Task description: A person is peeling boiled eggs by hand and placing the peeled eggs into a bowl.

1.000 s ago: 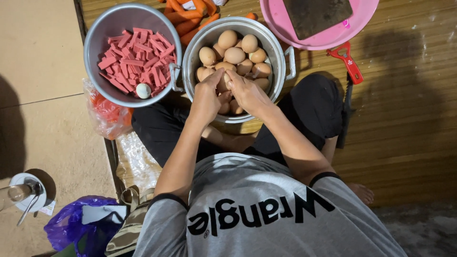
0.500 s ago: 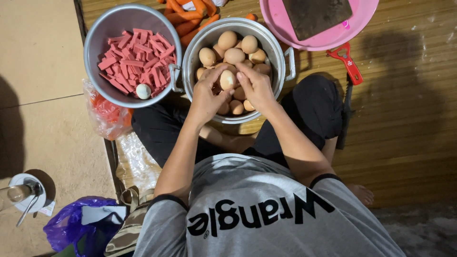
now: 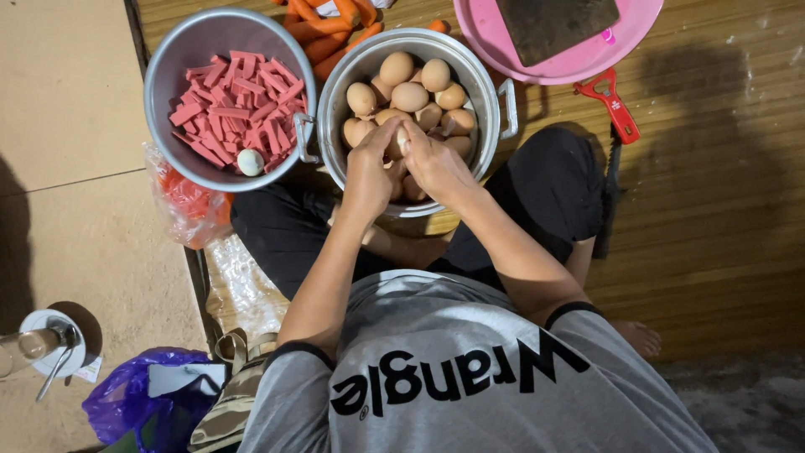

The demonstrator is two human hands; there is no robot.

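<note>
In the upper middle of the frame, both hands meet over a metal pot [image 3: 482, 80] full of brown eggs [image 3: 410, 95]. The left hand [image 3: 370, 168] and the right hand [image 3: 436, 159] are curled in toward each other, fingers closed around a single egg [image 3: 402, 140] whose pale, partly bare surface shows between the fingertips. That egg sits just above the near edge of the heap in the pot, touching both hands.

To the left, touching the pot's handle, stands a metal bowl [image 3: 180, 54] holding cut pink sausage sticks [image 3: 235, 105] and one white peeled egg [image 3: 250, 162]. Carrots [image 3: 323, 38] lie behind the two vessels at the top edge. At the upper right is a pink tray [image 3: 579, 59] with a dark board on it, and a red peeler [image 3: 614, 102] just below it. A purple plastic bag [image 3: 134, 403] lies on the floor at the lower left.
</note>
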